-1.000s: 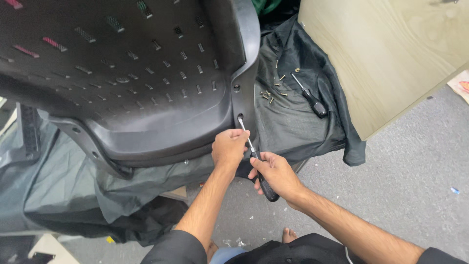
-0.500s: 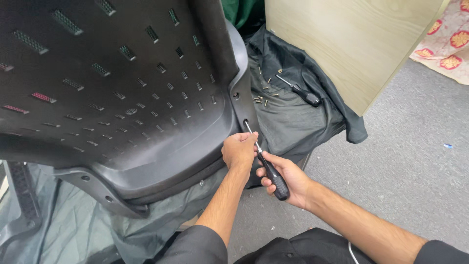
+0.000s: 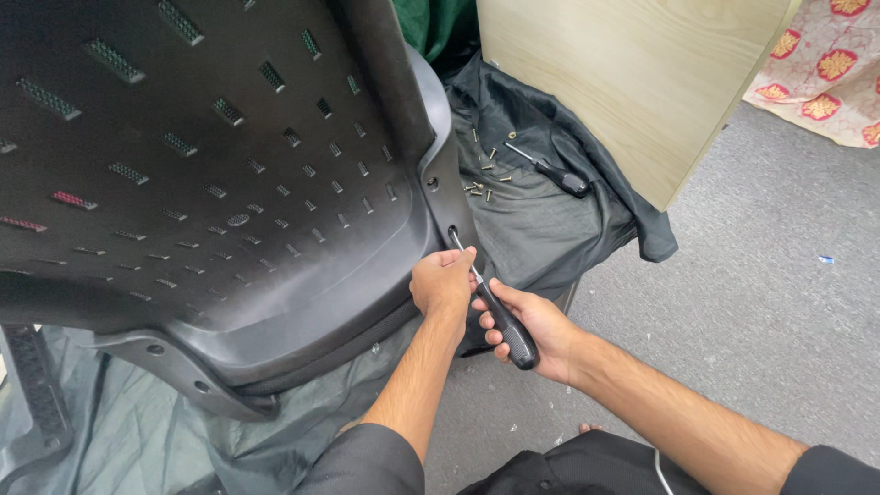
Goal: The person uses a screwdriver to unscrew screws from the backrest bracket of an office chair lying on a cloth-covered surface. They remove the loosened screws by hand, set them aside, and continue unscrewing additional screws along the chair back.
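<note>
A large black perforated plastic chair shell fills the upper left of the head view. My right hand grips the black handle of a screwdriver. Its metal shaft runs up and left to a hole on the shell's right rim. My left hand pinches the shaft close to the tip, right at the rim. Both forearms come in from the bottom of the view.
A dark cloth lies on the grey carpet, carrying several loose screws and a second black-handled screwdriver. A light wooden panel stands behind. A patterned mat lies at the top right.
The view has shifted, so the chair shell and hands sit lower and further right. Both hands stay on the screwdriver at the shell's rim.
</note>
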